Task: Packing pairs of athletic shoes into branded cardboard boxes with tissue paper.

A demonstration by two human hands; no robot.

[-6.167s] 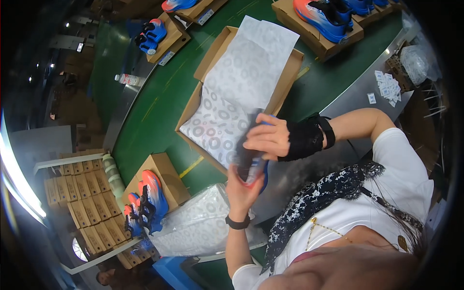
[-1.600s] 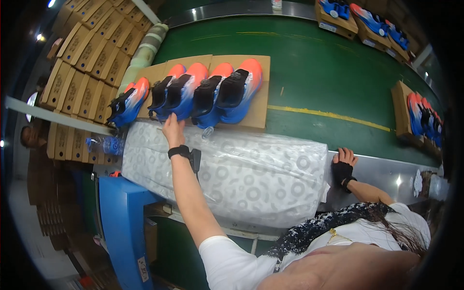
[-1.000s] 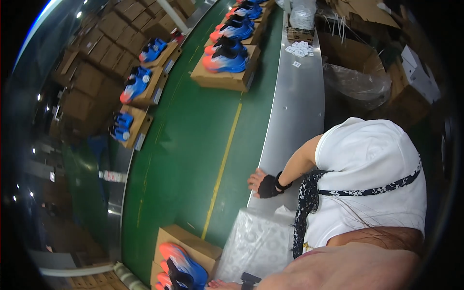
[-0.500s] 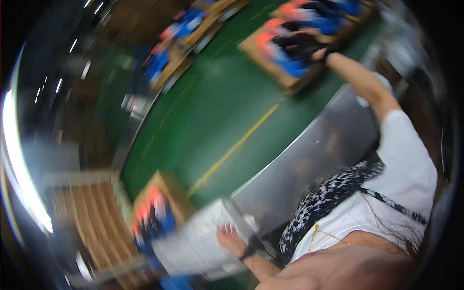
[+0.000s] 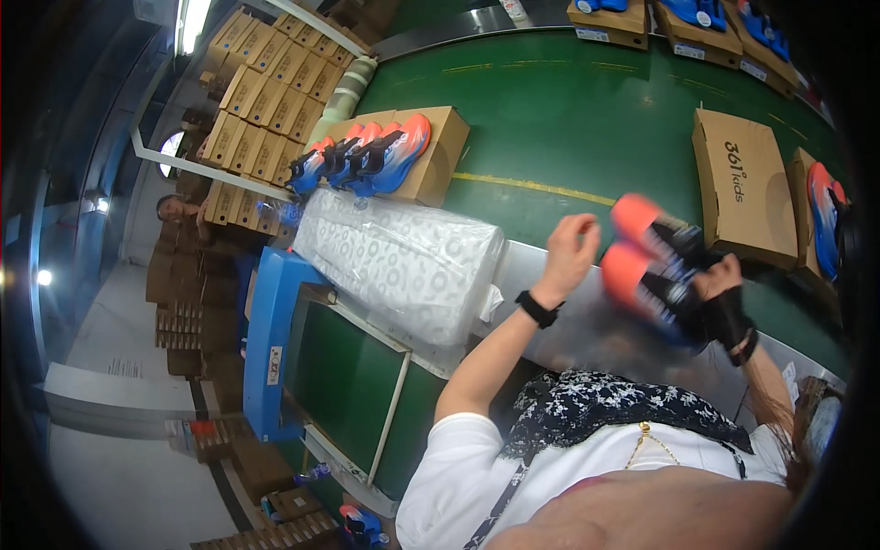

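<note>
A pair of children's sneakers (image 5: 646,284), orange at the toes with black and blue, hangs above the grey metal ledge, blurred by motion. Gripping them is my right hand (image 5: 724,280), in a black fingerless glove, at the straps and heel side. My left hand (image 5: 570,255), with a black band at the wrist, is raised just left of the toes; its fingers are loosely curved and apart, and no object shows in it. Left of it lies a plastic-wrapped stack of white printed paper (image 5: 394,261).
Beyond runs a green conveyor belt (image 5: 541,110) with a yellow line. Sneakers (image 5: 371,156) rest on a cardboard box at its left; a closed shoebox (image 5: 747,183) and another shoe (image 5: 823,220) are at right. A blue machine (image 5: 273,344) and stacked shoeboxes (image 5: 270,101) stand left.
The view has turned. My right hand has moved from shoes on a box at the far right to near my body, now holding the pair. My left hand has lifted off the wrapped paper.
</note>
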